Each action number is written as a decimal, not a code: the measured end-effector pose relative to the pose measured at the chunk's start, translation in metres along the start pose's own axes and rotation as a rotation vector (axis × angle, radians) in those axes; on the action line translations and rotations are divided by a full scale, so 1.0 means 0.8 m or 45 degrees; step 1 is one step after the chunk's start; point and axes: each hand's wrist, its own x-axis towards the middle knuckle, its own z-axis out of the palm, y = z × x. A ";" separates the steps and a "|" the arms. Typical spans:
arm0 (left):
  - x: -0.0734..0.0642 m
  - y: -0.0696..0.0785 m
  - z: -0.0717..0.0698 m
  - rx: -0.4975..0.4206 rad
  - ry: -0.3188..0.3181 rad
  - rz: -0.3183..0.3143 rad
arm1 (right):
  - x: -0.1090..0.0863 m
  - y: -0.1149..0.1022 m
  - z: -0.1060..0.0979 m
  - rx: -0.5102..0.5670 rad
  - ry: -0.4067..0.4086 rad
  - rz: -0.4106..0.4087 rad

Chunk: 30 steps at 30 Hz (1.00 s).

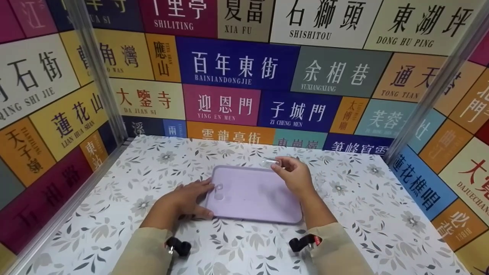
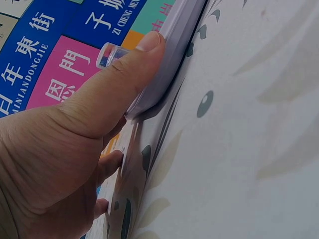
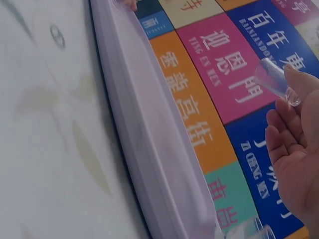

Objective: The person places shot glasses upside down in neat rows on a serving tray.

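A shallow light-purple tray (image 1: 252, 194) lies on the table. Inside its left end stands a small clear glass (image 1: 219, 193), also visible beyond the thumb in the left wrist view. My left hand (image 1: 189, 198) rests at the tray's left side, its thumb on the rim at the near corner and its fingertips along the left edge. Over the tray's far right corner, my right hand (image 1: 296, 176) pinches another small clear glass (image 3: 273, 78) between thumb and fingers. That glass is tipped sideways in the head view.
More clear glassware (image 3: 251, 230) shows beyond the tray's end in the right wrist view. A floral cloth (image 1: 160, 160) covers the table. Panels with colourful place-name signs (image 1: 237, 65) enclose it at the back and both sides, joined by clear corner posts (image 1: 95, 72).
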 end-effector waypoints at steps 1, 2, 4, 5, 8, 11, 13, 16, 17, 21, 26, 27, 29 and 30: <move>0.000 0.000 0.000 0.008 0.002 0.003 | 0.000 -0.002 0.007 0.001 -0.005 -0.016; 0.001 -0.001 0.000 0.016 0.003 0.004 | 0.000 -0.005 0.014 0.006 -0.011 -0.033; 0.001 -0.002 0.000 0.022 0.004 0.008 | 0.001 -0.008 0.027 0.022 -0.018 -0.061; 0.001 -0.002 0.000 0.022 0.003 0.008 | 0.001 -0.010 0.034 0.038 -0.023 -0.067; 0.002 -0.003 0.001 0.022 0.003 0.012 | 0.002 -0.012 0.054 0.104 -0.033 -0.065; 0.002 -0.003 0.001 0.025 0.004 0.011 | 0.002 -0.013 0.073 0.160 -0.055 -0.047; 0.002 -0.002 0.000 0.025 0.004 0.007 | 0.002 -0.014 0.083 0.175 -0.069 -0.040; 0.003 -0.001 0.001 0.023 0.000 -0.001 | 0.002 -0.015 0.097 0.179 -0.097 -0.043; 0.003 -0.001 0.001 0.019 0.000 -0.002 | 0.002 -0.015 0.101 0.178 -0.106 -0.043; 0.003 0.001 0.000 0.024 -0.006 -0.014 | 0.002 -0.016 0.116 0.143 -0.140 -0.036; 0.003 -0.002 0.000 0.026 -0.009 -0.024 | 0.000 -0.015 0.134 0.106 -0.190 -0.032; 0.003 -0.002 0.000 0.028 -0.009 -0.023 | -0.001 -0.015 0.137 0.095 -0.203 -0.033; 0.003 -0.003 -0.001 0.031 -0.010 -0.026 | -0.003 -0.015 0.141 0.067 -0.232 -0.047; 0.003 -0.003 -0.001 0.034 -0.009 -0.027 | -0.004 -0.016 0.143 0.057 -0.249 -0.059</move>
